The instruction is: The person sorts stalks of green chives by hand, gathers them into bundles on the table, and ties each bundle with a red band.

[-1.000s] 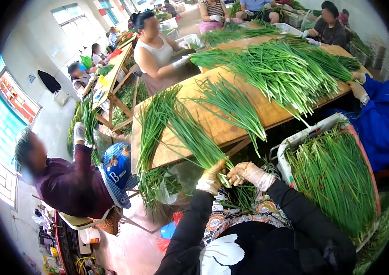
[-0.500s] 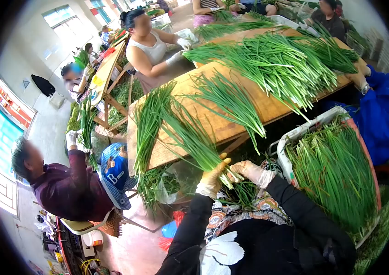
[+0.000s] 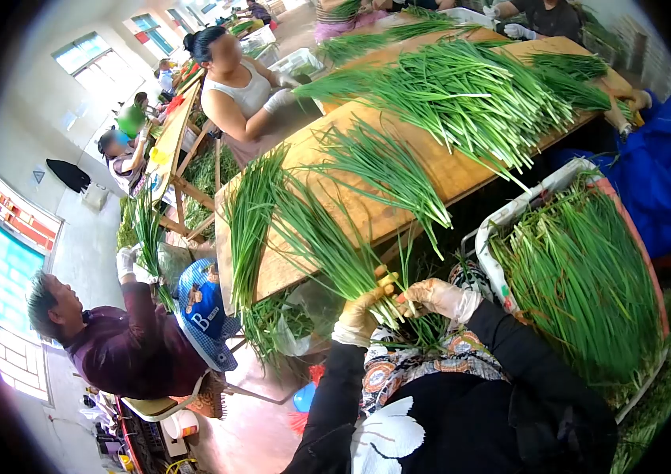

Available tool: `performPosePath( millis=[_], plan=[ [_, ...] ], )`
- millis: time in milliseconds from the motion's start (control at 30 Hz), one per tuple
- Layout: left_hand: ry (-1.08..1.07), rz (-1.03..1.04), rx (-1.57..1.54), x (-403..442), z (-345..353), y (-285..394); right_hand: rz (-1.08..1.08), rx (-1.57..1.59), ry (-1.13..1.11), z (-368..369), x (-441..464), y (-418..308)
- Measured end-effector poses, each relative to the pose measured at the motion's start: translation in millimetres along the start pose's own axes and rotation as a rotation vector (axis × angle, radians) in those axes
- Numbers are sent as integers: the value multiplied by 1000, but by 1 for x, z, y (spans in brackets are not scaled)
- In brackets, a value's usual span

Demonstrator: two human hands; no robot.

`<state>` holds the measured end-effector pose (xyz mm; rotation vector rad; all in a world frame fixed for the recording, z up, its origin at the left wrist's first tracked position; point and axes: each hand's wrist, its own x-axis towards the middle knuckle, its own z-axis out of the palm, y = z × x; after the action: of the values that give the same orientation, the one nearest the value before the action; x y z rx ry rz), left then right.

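Observation:
My left hand (image 3: 362, 313), in a stained glove, is wrapped round the pale stem ends of a bunch of garlic chives (image 3: 327, 245), whose green blades spread over the table edge. Close on its right, my gloved right hand (image 3: 437, 299) pinches a few thin chive stalks (image 3: 405, 265) that stand up apart from the bunch. Its fingertips partly hide their lower ends. On the wooden table (image 3: 304, 150) lie a second bundle (image 3: 252, 225) to the left and a looser one (image 3: 391, 170) to the right.
A large chive pile (image 3: 470, 99) covers the table's far part. At my right stands a white crate (image 3: 487, 257) full of chives, beside blue cloth (image 3: 655, 162). A seated co-worker (image 3: 126, 340) handles chives at left; another person (image 3: 245, 91) stands across the table.
My right hand now has a few stalks raised apart from the bunch; before, it was at the stem ends. My left hand keeps its hold. The whole view has shifted slightly.

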<state>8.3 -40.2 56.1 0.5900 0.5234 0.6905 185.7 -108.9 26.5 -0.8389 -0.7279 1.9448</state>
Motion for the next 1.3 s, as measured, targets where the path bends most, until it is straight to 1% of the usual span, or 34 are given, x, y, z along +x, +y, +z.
performPosePath(
  millis=[67, 133, 200, 267, 333, 367, 400, 433, 467, 533, 567, 600, 667, 700, 733, 800, 833, 867, 900, 933, 967, 1000, 1033, 1100, 1133, 1167, 1200, 1267, 1300],
  plan=[
    [-20, -10, -27, -3, 2, 1, 16, 6, 31, 2, -1, -3],
    [-36, -13, -59, -7, 7, 2, -80, -58, 27, -4, 3, 2],
    [-50, -16, -74, -5, 0, -1, -86, -45, 43, -4, 5, 3],
    [-47, -2, -72, -4, -1, -3, -122, 34, 79, 0, 5, 3],
    [68, -13, -12, -5, 2, -4, -130, 43, 105, 4, 6, 3],
    [76, -15, 26, -6, 2, -5, -145, -21, 109, 2, 9, 7],
    [204, -26, 212, -5, -1, -8, -160, -86, 113, 3, 10, 8],
    [206, -22, 289, -5, -2, -8, -114, -122, 143, 5, 11, 6],
    [207, -19, 367, -5, -2, -8, -116, -119, 143, 8, 10, 3],
    [203, -46, 373, -7, -4, -2, -153, -184, 173, 12, 9, -3],
    [198, -71, 376, -9, -6, 2, -160, -110, 195, 11, 9, -6],
    [194, -95, 378, -11, -8, 6, -245, -145, 224, 5, 12, -6],
    [192, -97, 312, -17, -13, 14, -263, -126, 321, -5, 11, -8],
    [150, -91, 161, -22, -10, 17, -291, -155, 343, -5, 10, -9],
    [145, -21, 66, -22, -11, 10, -295, -153, 346, -2, 8, -9],
    [271, 0, 137, -20, 3, 7, -403, -279, 323, 10, 6, -7],
    [277, 36, 162, -18, 6, 4, -396, -390, 339, 15, 6, -4],
    [286, 74, 185, -15, 9, 2, -374, -608, 378, 21, 5, -6],
    [309, 88, 147, -12, 16, 1, -485, -862, 431, 26, 5, -5],
    [378, 114, 209, -8, 23, 0, -597, -1117, 481, 29, 6, -3],
    [406, 103, 281, -3, 24, -1, -604, -1242, 481, 30, 7, -1],
    [432, 92, 353, 1, 25, -2, -691, -1318, 481, 31, 9, 2],
    [480, 80, 396, 2, 31, -2, -704, -1351, 485, 33, 9, 4],
    [496, 88, 340, 2, 34, 1, -718, -1384, 491, 35, 5, 4],
    [511, 95, 282, 2, 34, 3, -621, -1234, 478, 35, 0, 2],
    [458, 114, 249, 1, 33, 9, -524, -1083, 464, 32, -4, 2],
    [478, 122, 242, -1, 36, 16, -402, -1071, 414, 25, -8, 3],
    [376, 114, 208, -3, 14, 25, 35, -1150, 391, 8, -15, 10],
    [364, 121, 191, -5, 14, 28, 150, -1353, 270, -1, -22, 10]
  ],
)
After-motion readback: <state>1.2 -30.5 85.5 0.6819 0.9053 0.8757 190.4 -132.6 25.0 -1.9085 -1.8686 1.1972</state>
